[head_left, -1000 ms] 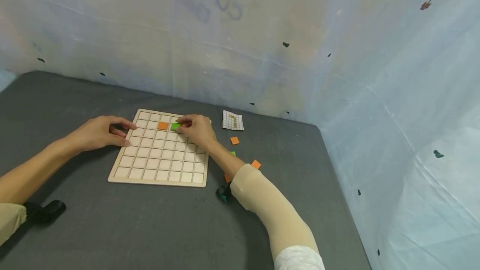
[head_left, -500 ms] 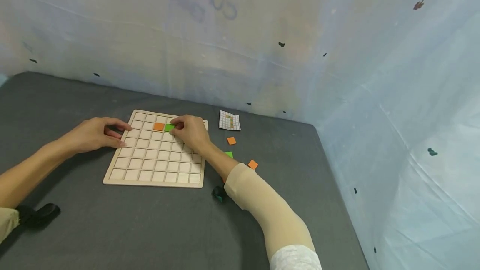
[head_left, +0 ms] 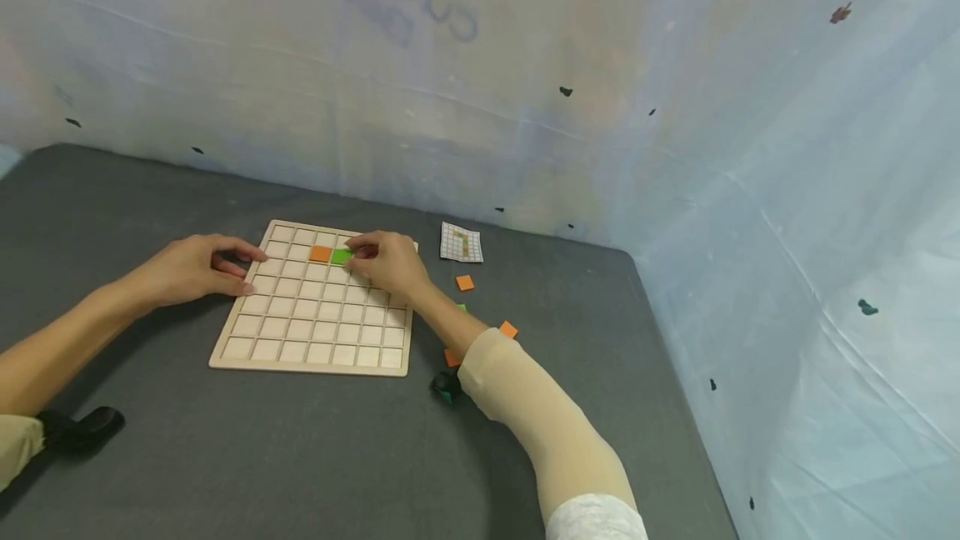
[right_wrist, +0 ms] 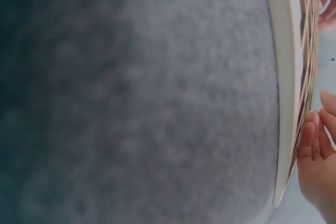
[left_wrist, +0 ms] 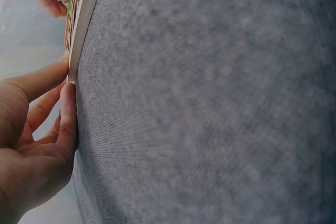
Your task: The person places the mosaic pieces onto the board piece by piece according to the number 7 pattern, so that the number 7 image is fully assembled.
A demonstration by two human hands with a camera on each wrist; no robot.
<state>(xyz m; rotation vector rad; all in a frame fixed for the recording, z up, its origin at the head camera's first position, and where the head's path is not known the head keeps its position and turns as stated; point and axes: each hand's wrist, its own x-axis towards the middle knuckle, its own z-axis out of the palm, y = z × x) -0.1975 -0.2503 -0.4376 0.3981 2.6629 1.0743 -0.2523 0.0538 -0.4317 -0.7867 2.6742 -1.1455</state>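
A pale wooden grid board (head_left: 300, 307) lies on the dark table. An orange square tile (head_left: 320, 253) sits in one of its far cells. Directly to the right is a green square tile (head_left: 341, 257), side by side with the orange one; my right hand (head_left: 393, 265) pinches its right part between thumb and forefinger, partly covering it. At the board's left edge, my left hand (head_left: 198, 269) rests its thumb and forefinger tips against the rim. The left wrist view shows those fingertips (left_wrist: 67, 87) touching the board's side.
Right of the board lie a small printed grid card (head_left: 461, 242), orange tiles, one near the card (head_left: 465, 282) and another beside my sleeve (head_left: 508, 329), and a partly hidden green tile (head_left: 462, 307). A fabric wall (head_left: 450, 148) stands behind the table.
The green tile has shifted left with my right hand, from apart from the orange tile to right beside it. My left hand keeps its place at the board's edge.
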